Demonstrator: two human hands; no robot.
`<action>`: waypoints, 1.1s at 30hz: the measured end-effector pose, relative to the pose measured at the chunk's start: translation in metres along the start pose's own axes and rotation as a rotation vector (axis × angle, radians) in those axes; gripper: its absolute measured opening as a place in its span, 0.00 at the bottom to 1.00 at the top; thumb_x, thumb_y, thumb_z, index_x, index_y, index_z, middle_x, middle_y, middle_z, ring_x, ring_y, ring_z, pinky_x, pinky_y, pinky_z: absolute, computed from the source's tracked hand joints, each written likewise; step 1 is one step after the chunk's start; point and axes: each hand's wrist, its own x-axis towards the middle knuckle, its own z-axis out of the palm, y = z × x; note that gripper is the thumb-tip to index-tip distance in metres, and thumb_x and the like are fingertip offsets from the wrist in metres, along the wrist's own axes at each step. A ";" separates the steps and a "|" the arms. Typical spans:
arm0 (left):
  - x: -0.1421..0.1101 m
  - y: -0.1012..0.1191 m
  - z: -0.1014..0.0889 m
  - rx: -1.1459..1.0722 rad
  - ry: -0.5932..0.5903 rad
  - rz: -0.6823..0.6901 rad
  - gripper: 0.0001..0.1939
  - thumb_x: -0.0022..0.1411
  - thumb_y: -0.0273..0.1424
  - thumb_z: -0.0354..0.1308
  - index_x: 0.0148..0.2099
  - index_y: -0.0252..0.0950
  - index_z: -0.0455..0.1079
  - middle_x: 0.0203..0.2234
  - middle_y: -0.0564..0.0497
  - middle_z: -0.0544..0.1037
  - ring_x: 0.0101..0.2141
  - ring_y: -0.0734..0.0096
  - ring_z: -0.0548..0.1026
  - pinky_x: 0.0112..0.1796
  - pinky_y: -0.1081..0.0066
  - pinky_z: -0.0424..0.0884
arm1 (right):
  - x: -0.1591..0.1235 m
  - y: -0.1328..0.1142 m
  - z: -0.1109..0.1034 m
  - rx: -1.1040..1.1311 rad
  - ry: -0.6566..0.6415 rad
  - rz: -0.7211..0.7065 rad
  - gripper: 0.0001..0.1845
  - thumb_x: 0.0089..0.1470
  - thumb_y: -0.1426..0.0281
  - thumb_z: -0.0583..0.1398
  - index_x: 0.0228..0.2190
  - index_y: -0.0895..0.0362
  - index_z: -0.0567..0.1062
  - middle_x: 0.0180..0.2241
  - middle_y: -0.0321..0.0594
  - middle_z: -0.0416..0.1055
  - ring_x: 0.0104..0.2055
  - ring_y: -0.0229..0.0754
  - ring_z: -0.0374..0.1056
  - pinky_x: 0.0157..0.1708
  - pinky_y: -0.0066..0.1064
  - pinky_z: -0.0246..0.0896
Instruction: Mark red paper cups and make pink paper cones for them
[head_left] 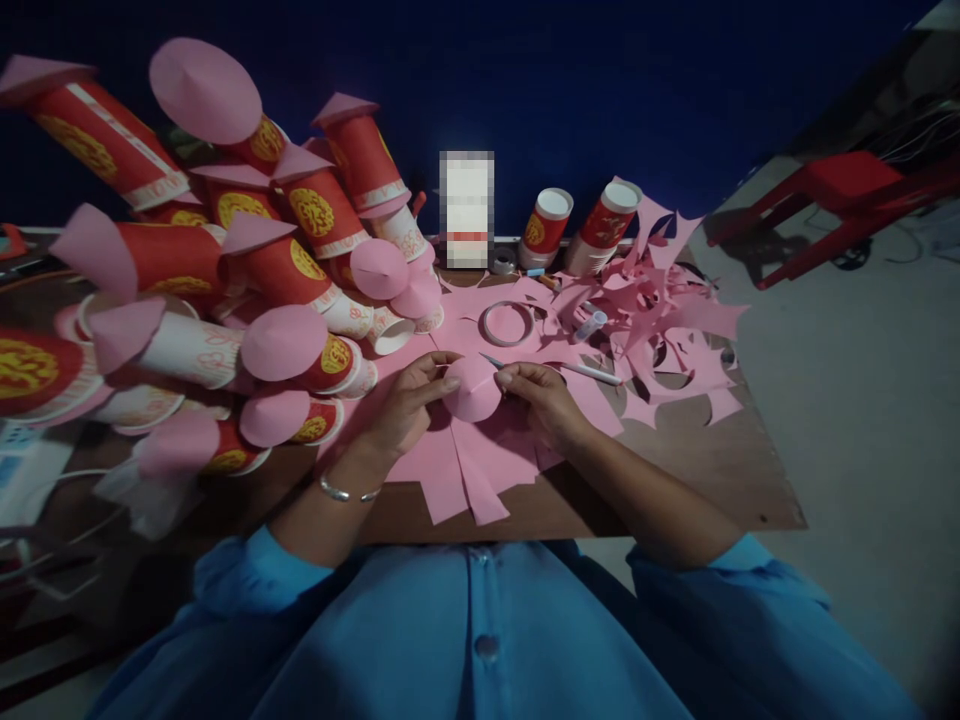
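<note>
Between my two hands is a small pink paper cone [472, 388], its point facing up toward me. My left hand [411, 402] pinches its left edge between thumb and fingers. On the opposite edge, my right hand [544, 400] closes its thumb and fingertips on the cone; its other fingers are partly hidden. Pink paper sheets [480, 470] lie spread beneath both hands. Just behind the cone, a roll of tape [508, 324] rests flat on the paper. A white pen-like tool [592, 373] lies right of my right hand.
Red and white paper cups with pink cone tops [300, 270] are piled at the left. Two red cups [547, 225] stand at the back. Pink paper scraps [660, 310] heap up on the right, near a glue stick [590, 326]. A red stool [840, 200] stands beyond the table [720, 480].
</note>
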 end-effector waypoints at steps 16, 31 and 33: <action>0.002 -0.001 -0.002 -0.045 0.020 0.006 0.25 0.42 0.33 0.80 0.43 0.35 0.78 0.37 0.51 0.82 0.35 0.69 0.75 0.37 0.71 0.68 | 0.001 0.008 0.001 0.080 0.023 0.003 0.28 0.45 0.42 0.72 0.26 0.55 0.82 0.24 0.37 0.75 0.28 0.39 0.67 0.33 0.33 0.63; 0.002 -0.003 -0.004 -0.046 -0.029 0.022 0.22 0.46 0.31 0.78 0.44 0.35 0.77 0.35 0.50 0.82 0.35 0.68 0.77 0.38 0.71 0.68 | -0.001 0.009 -0.002 0.018 -0.071 0.021 0.24 0.44 0.50 0.76 0.22 0.56 0.79 0.24 0.33 0.71 0.29 0.36 0.63 0.35 0.32 0.60; 0.002 -0.004 -0.003 -0.042 -0.029 0.029 0.22 0.46 0.31 0.78 0.43 0.35 0.78 0.35 0.50 0.82 0.35 0.68 0.77 0.38 0.71 0.68 | -0.002 0.007 -0.001 0.020 -0.124 0.066 0.21 0.39 0.55 0.78 0.26 0.56 0.82 0.27 0.34 0.75 0.31 0.37 0.66 0.37 0.32 0.63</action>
